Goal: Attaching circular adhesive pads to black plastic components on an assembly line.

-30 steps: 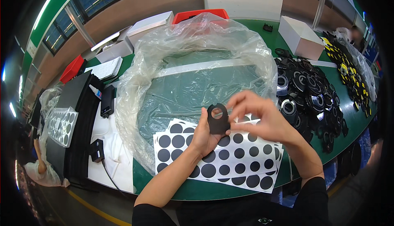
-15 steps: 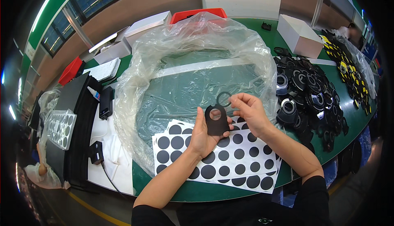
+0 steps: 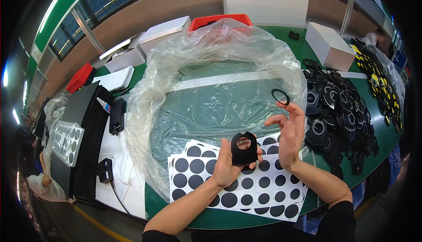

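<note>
My left hand [image 3: 226, 169] holds a flat black part [image 3: 244, 148] with a round hole, upright above white sheets [image 3: 193, 181] covered with black round stickers. To its right my right hand [image 3: 288, 138] is raised with the fingers spread. A thin black ring [image 3: 280, 97] sits just above that hand's index fingertip, not pinched by the thumb. Whether the ring touches the finger is unclear.
A big clear plastic bag [image 3: 211, 61] lies open behind the hands. A pile of black ring-shaped parts [image 3: 338, 114] fills the right side, with yellow-and-black pieces [image 3: 382, 88] beyond. White boxes [image 3: 327, 44] and red trays [image 3: 220, 20] stand at the back; black foam strips [image 3: 81, 123] lie left.
My right hand has drawn the thin black ring away from the black part, moved right and upward, and spread its fingers. My left hand keeps the part, slightly lower.
</note>
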`<state>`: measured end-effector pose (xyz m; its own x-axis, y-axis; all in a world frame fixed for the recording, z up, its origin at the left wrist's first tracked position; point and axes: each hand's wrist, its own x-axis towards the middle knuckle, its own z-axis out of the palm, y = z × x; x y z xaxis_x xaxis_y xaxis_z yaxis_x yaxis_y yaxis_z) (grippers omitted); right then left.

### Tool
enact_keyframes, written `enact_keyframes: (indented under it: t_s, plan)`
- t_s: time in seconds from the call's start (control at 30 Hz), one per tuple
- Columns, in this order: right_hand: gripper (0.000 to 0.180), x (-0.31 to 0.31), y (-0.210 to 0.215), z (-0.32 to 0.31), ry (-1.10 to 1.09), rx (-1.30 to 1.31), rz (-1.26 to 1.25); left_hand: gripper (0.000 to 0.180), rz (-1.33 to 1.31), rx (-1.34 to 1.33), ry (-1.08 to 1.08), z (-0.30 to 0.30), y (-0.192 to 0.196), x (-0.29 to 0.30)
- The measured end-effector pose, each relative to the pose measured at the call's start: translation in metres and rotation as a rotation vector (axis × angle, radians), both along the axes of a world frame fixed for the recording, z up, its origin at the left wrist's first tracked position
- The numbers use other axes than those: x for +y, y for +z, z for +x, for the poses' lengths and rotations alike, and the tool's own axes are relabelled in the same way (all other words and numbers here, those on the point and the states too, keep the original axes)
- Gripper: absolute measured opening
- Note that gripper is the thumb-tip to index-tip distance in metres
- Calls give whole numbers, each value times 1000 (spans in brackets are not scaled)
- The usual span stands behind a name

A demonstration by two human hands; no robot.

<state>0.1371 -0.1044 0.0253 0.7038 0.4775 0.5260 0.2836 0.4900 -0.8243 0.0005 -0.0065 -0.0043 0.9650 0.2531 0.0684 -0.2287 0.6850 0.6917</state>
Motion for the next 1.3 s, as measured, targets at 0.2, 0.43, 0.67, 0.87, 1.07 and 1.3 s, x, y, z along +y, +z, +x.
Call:
enact_keyframes:
  t_s: [0.2,0.43,0.67,0.87,1.07,1.3]
  plan:
    - [56,-2,-15,6,55,-753,8,60,-59,166,76,7,1,2]
    - [66,-2,-14,1,89,-925,-107,42,-112,198,99,8,7,3]
    - [66,-2,-16,4,87,-935,-176,39,147,260,113,6,10,0]
    - [60,-5,-21,-7,313,-434,-76,63,-200,194,161,10,18,-1]
    - [19,-1,-16,1,275,-58,-71,68,-132,184,76,9,5,6]
    - [16,4,-11,-7,453,361,-350,62,-110,157,82,8,4,7]
